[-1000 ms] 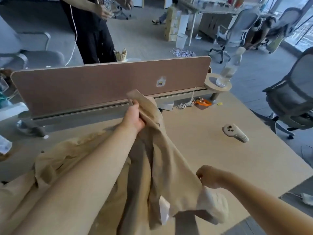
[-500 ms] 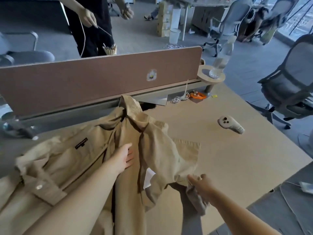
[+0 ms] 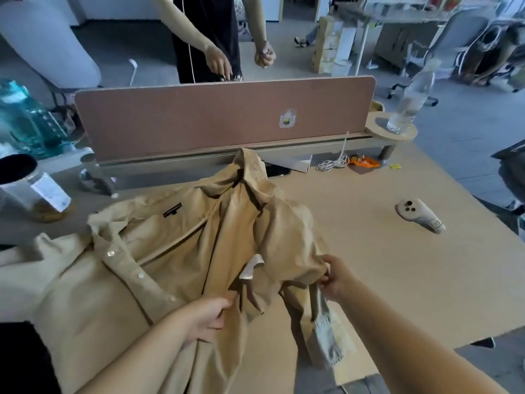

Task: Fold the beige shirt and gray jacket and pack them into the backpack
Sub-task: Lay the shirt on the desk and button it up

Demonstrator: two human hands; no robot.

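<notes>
- Left hand [image 3: 204,318] fingers pinch the beige shirt [image 3: 159,251] at its front edge.
- Right hand [image 3: 335,280] fingers clamp its bunched fabric; the cuff [image 3: 332,345] hangs below them.

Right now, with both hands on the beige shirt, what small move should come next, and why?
Probably draw the right hand outward to the right, pulling that side flat on the table. The beige shirt lies open and fairly spread on the left, but its right side is bunched where the right hand pinches it, while the left hand grips the middle front.
</notes>
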